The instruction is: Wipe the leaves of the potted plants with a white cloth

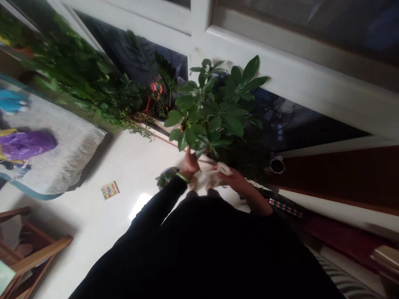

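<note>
A leafy green houseplant (215, 110) with glossy fingered leaves stands in front of me by a dark window. My left hand (190, 162), in a black sleeve with a green wristband, reaches up under the lower leaves and holds one near its base. My right hand (232, 179) is just to the right, closed on a white cloth (222, 169) pressed against the lower leaves. The plant's pot is hidden behind my hands and body.
More potted plants (93, 87) line the window to the left. A small pot (166, 175) sits on the white floor (124, 166) under my left arm. A grey rug (62, 153), a colourful card (110, 189) and a wooden chair (34, 249) lie left.
</note>
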### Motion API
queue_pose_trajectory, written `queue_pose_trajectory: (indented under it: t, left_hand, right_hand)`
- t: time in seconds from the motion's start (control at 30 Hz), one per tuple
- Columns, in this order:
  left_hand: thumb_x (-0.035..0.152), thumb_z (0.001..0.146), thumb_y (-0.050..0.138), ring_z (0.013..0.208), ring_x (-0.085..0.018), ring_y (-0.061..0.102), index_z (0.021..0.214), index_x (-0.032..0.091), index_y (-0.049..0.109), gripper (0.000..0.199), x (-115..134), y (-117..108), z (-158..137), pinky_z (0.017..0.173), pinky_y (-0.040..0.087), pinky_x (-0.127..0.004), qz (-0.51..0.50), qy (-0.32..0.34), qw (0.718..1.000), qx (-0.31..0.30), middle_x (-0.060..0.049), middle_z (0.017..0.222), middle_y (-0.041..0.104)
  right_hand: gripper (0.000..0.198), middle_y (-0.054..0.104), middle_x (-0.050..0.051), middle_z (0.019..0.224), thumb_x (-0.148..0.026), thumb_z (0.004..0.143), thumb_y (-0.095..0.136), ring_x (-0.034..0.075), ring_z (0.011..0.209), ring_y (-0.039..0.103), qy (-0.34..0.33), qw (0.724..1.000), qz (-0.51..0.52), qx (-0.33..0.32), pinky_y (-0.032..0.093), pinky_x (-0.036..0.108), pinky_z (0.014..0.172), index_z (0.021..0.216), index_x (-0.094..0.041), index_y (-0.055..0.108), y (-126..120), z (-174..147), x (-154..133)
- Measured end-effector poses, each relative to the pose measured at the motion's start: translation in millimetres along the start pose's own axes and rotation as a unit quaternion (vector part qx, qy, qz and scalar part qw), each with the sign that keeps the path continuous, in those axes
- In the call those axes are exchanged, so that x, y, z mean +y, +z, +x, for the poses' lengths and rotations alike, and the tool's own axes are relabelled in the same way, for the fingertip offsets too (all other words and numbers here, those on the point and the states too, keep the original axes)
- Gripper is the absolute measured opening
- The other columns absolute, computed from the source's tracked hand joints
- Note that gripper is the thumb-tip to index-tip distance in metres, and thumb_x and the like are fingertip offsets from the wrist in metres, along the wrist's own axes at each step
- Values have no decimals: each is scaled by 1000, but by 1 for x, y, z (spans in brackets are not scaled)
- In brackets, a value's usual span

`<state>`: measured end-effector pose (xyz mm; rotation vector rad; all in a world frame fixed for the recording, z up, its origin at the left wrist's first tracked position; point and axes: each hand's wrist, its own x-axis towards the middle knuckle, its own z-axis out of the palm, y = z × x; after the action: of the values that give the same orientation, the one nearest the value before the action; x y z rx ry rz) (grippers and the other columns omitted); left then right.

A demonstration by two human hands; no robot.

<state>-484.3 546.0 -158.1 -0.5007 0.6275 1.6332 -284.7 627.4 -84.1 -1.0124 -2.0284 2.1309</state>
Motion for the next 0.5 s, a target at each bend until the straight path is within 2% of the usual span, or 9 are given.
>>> queue_pose_trajectory:
  t: [0.03,0.07,0.1,0.13,0.2,0.27,0.3,0.37,0.5]
  left_hand:
    - [65,110,37,133,-40,75,149,13,64,71,2,0,-3,119,54,-56,2,-1,1000,-1,-22,126,83]
    - [67,111,33,135,-39,74,150,14,64,72,4,0,-7,120,54,-57,1,-1,1000,4,-21,127,83]
    - [69,111,30,136,-39,74,150,15,63,74,6,-1,-10,120,54,-58,-1,1,1000,10,-21,127,82]
    - [71,111,29,136,-38,74,152,16,62,76,7,-1,-13,120,54,-58,-1,6,1000,14,-21,128,82]
    - [72,111,29,133,-38,76,154,15,61,79,9,-2,-18,118,56,-55,-4,19,1000,17,-21,128,82]
    - [73,111,30,127,-37,78,156,13,60,80,9,-2,-22,112,59,-51,-12,41,999,18,-21,125,82]
    - [73,111,30,124,-36,80,157,13,59,81,8,-2,-23,108,61,-49,-19,54,998,21,-21,123,83]
    - [73,111,31,120,-35,81,159,14,58,80,5,-2,-27,104,62,-47,-40,82,995,25,-20,120,84]
    - [71,112,31,127,-35,78,161,11,55,81,-4,1,-37,107,61,-48,-77,143,986,30,-22,126,82]
  right_hand:
    - [38,80,3,90,-57,84,80,22,80,73,9,1000,12,-2,65,39,81,103,-24,82,-5,-6,-1]
    - [38,81,4,93,-56,84,80,23,84,75,4,999,29,40,65,40,84,105,-24,82,-12,-10,-3]
    - [39,82,4,100,-56,85,80,24,91,76,-17,992,45,115,66,41,90,107,-24,81,-21,-10,-4]
    - [40,82,6,108,-57,85,79,26,102,77,-48,975,55,209,65,43,98,109,-24,79,-32,-6,-6]
    - [44,80,8,122,-59,88,73,29,122,74,-122,915,53,381,59,47,114,114,-23,75,-50,12,-9]
    - [47,77,11,131,-61,91,66,29,133,70,-178,869,32,460,52,48,123,118,-23,71,-59,37,-10]
    - [48,76,12,133,-61,90,64,29,135,69,-193,868,26,458,51,48,124,119,-23,70,-58,49,-8]
    - [48,76,13,135,-62,89,63,29,134,69,-190,901,28,389,52,48,124,119,-24,68,-43,63,0]
    - [48,80,14,127,-62,87,72,31,124,74,-71,988,55,124,59,50,115,117,-25,72,3,45,35]
